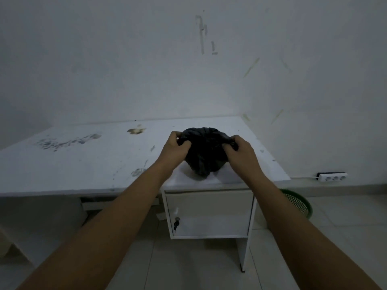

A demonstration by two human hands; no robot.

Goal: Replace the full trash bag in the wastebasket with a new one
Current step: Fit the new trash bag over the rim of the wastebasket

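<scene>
Dim room, white scuffed desk (83, 164) against a marked white wall (146, 59). Both arms reach forward over the desk's near edge. Left hand (174, 148) and right hand (240, 151) grip a black trash bag (202, 151) between them, one on each side of its upper part. Fingers of each hand are curled and closed on bunched plastic at the bag's rim; the thumbs are turned inward toward the bag. The bag is crumpled into a rounded lump whose bottom rests on the desk top just in front of the wrists; whether it is full cannot be told. Below the hands, under the desk top, sits a cabinet door (209, 214) with a key (176, 223) in its lock. Down and to the right of the right forearm, a green wastebasket (299, 203) with a mesh wall stands on the tiled floor (199, 268), partly hidden by that arm. Further right, past the wastebasket, a white power strip (332, 177) lies along the base of the wall.
</scene>
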